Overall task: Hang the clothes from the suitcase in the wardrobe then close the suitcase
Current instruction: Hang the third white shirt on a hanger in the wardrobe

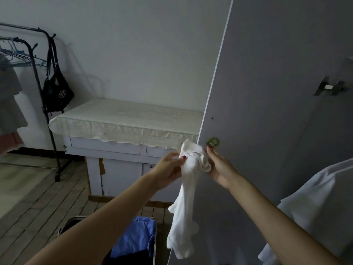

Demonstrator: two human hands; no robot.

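Beside an open wardrobe door (277,92), a person's left hand (168,169) and right hand (219,167) pinch the bunched top of a white garment (183,217), which hangs above an open suitcase (137,240) holding blue clothes; a cloth-covered table (122,119) stands behind.

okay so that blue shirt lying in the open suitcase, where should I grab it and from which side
Take the blue shirt from above, pinching the raised folds near its top edge, the part farthest from you. It lies crumpled on top of darker clothes in the suitcase, so nothing covers it, and the bunched cloth gives fingers something to close on. Both hands currently hold the white garment, so free one first.
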